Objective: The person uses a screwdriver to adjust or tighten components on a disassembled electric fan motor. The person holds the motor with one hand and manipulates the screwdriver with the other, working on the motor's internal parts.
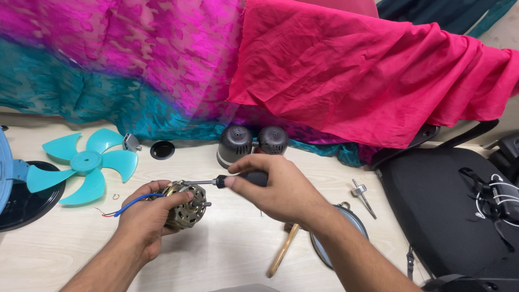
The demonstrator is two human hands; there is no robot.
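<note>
My left hand [145,213] grips a small fan motor [189,205] with brass-coloured windings, held just above the pale wooden table [227,254]. Blue and red wires [127,206] trail from the motor to the left. My right hand [278,186] holds a screwdriver [238,179] by its black handle. The metal shaft points left and its tip touches the top of the motor.
A teal fan blade [86,165] lies at the left by a black round base [21,203]. Two dark motor covers [254,141] stand behind my hands. A wooden-handled tool [284,250], a round metal lid [354,216] and a small metal part [362,196] lie to the right. Black chair [448,211] at right; pink and teal cloths [324,65] behind.
</note>
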